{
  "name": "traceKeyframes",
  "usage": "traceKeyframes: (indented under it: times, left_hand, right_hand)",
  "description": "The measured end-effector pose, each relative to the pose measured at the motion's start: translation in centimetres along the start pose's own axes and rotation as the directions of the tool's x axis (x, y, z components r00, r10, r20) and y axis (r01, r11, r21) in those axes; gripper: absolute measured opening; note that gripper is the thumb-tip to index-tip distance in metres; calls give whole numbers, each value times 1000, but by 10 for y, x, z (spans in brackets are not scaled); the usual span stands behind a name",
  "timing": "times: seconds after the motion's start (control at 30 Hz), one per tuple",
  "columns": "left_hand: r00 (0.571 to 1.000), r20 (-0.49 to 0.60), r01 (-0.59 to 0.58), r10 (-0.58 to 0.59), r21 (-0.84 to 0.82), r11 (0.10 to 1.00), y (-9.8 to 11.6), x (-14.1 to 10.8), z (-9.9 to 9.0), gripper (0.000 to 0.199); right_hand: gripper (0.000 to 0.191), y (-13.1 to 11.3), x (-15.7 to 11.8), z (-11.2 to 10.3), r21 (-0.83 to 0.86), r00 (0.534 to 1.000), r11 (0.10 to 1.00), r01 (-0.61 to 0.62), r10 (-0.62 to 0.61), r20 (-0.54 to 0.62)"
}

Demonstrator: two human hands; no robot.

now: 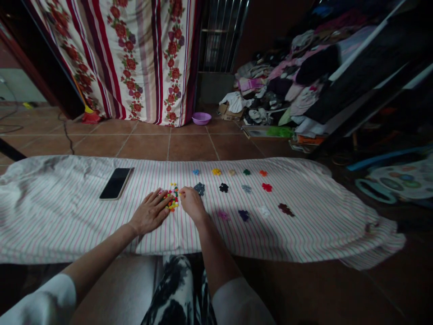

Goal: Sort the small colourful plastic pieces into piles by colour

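A phone [116, 183] lies on the striped cloth; a purple bowl [201, 118] sits beyond.

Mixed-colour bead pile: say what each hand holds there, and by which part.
Left hand lies flat beside the bead pile, holding nothing. Whether the right hand pinches a bead cannot be told.

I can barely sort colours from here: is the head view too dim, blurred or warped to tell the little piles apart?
Head view: dim and soft, with no glare; the mixed pile between the left hand and right hand stays readable, the dark piles lose colour, the right side is nearly black, and the striped cloth bows from lens distortion.
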State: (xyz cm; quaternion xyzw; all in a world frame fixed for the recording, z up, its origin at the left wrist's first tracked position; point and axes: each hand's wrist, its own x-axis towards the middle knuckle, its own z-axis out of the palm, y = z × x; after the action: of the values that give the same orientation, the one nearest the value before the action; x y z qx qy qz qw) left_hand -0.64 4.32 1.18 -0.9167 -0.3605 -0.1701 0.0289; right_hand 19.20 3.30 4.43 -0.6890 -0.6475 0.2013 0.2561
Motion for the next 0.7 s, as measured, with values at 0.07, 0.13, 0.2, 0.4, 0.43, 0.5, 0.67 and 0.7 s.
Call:
traceKeyframes:
  times: [0.07,0.13,0.2,0.4,0.43,0.5,0.67,0.7]
  left_hand:
    - [999,35,-5,5,21,1000,0,-12,-3,49]
    - [999,41,6,-7,40,999,1,-23,-4,48]
    - [999,35,11,-12,43,999,3,-31,-4,49]
    - [999,31,15,-13,-44,999,1,-13,1,54]
    - [1000,30,12,-10,-60,998,-2,-4,3,54]
    - [999,29,21,-18,-88,996,-9,16,7,53]
    - [997,44,-52,61,-172,984,-25,63,15,44]
    - [996,58,-63,75,-177,982,-27,69,16,44]
  right_hand:
    - [26,0,0,0,9,1000,1000,-10,10,-3]
    - [26,0,1,1,14,1000,1000,-15,15,-2]
    - [25,0,1,1,17,1000,1000,-8,8,-3]
    - [28,-2,1,1,11,1000,1000,-4,4,-9]
    - [28,-2,1,0,7,1000,1000,-7,7,-3]
    - [28,-2,1,0,-6,1000,1000,-10,10,12]
    - [25,-1,1,-1,-39,1000,999,8,-6,31]
    - [25,-1,1,-2,-39,1000,999,10,-8,30]
